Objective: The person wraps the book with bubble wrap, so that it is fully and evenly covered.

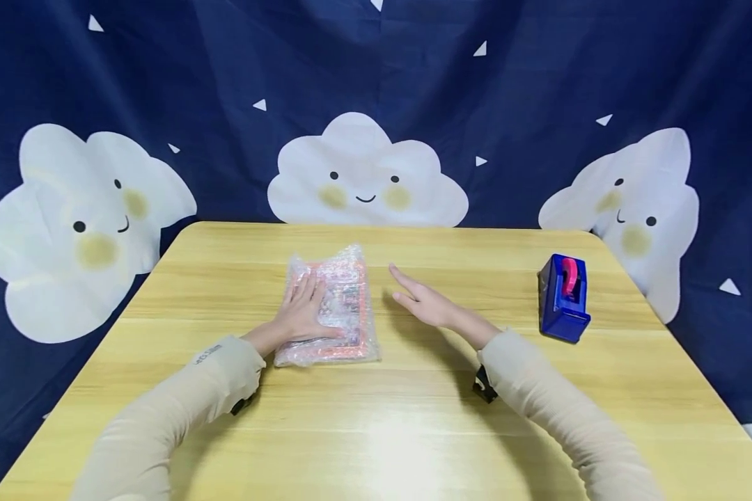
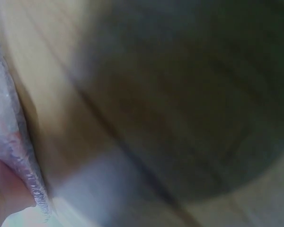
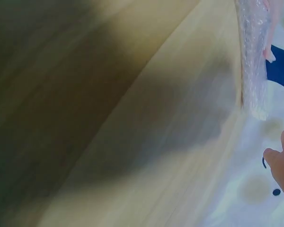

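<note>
A flat item with an orange-red border, wrapped in clear bubble wrap (image 1: 347, 306), lies on the table left of the middle. What the wrapped item is, I cannot tell. My left hand (image 1: 303, 313) rests on top of it with the fingers spread. To the right of the package, apart from it, my right hand (image 1: 429, 304) hovers over the table with straight fingers and holds nothing. In the right wrist view, the bubble-wrapped edge (image 3: 253, 61) shows at the top right, above part of my right hand (image 3: 281, 163). The left wrist view catches the package's edge (image 2: 14, 123) at the left.
A blue tape dispenser (image 1: 562, 299) with a pink-red wheel stands toward the right side of the wooden table (image 1: 413, 410). Behind the table hangs a dark blue curtain (image 1: 225, 56) with smiling white clouds.
</note>
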### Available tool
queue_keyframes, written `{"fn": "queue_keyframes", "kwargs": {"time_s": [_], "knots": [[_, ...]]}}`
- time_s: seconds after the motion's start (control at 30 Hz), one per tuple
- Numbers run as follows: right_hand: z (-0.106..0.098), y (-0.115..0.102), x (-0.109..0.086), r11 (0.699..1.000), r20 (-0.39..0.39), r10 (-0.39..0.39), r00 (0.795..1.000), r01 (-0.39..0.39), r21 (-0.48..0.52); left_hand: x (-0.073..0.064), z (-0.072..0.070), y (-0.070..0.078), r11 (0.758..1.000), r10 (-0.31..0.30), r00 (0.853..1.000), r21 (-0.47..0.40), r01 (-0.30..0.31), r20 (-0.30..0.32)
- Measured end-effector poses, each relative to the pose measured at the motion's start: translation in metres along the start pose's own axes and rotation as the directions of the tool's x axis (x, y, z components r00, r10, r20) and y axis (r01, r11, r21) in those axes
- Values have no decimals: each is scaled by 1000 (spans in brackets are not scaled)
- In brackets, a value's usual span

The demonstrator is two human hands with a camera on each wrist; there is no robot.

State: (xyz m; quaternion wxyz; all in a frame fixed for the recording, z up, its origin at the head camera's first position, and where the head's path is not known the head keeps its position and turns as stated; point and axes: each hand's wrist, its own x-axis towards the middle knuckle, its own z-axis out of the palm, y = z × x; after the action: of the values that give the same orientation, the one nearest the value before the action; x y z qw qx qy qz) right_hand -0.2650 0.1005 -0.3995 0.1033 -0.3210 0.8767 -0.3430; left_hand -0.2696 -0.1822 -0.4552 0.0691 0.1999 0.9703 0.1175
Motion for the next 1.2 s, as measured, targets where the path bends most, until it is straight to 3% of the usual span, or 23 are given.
{"fn": "queue_keyframes", "kwargs": {"time_s": [0.17, 0.47, 0.73, 1.03, 1.2], "knots": [[-9, 9, -20, 1000, -37, -13, 999, 14, 8, 0, 0, 0, 1000, 13, 1000, 10, -13, -21], [-26, 23, -51, 994, -83, 63, 995, -55, 93, 1, -2, 0, 1000, 13, 1000, 10, -13, -24], [-35, 34, -83, 983, -171, 85, 982, -54, 176, 1, 0, -1, 999, 25, 1000, 23, -24, -18], [-45, 48, -125, 955, -257, 28, 966, 49, 291, -1, 0, -1, 999, 33, 999, -6, -34, -30], [-50, 55, -149, 946, -323, 11, 946, 94, 309, -1, 2, -1, 999, 31, 999, -23, -32, -33]]}}
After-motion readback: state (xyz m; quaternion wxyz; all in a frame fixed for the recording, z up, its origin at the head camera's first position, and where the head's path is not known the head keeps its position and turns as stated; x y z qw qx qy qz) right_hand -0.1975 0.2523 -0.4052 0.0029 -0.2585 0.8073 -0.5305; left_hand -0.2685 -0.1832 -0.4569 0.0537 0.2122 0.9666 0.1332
